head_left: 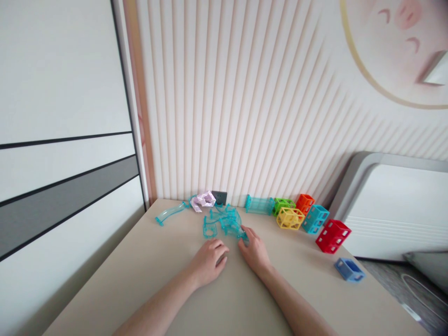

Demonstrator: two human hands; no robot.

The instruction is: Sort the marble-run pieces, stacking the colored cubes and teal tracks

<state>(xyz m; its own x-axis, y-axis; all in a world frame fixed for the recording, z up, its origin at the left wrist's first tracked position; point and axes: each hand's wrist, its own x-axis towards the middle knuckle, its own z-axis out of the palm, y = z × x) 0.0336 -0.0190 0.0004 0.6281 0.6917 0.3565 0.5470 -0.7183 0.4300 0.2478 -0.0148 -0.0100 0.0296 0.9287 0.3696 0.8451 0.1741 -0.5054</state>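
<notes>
My right hand (255, 249) reaches to the near right end of a pile of clear teal plastic track pieces (229, 221). Its thumb and fingers close around a small teal piece (244, 236), partly hidden by the fingers. My left hand (209, 262) rests on the table just short of the pile, fingers loosely bent, thumb apart from them, nothing visible in it. Ahead of it lies a flat teal piece with a round hole (210, 229).
A long curved teal track (171, 213) lies back left, beside a crumpled lilac wrapper (203, 200). A dark wall socket (220, 197) is behind. On the right stand a wide teal piece (259, 205) and yellow (290, 218), green, orange, teal, red (333, 236) and blue (349, 269) blocks.
</notes>
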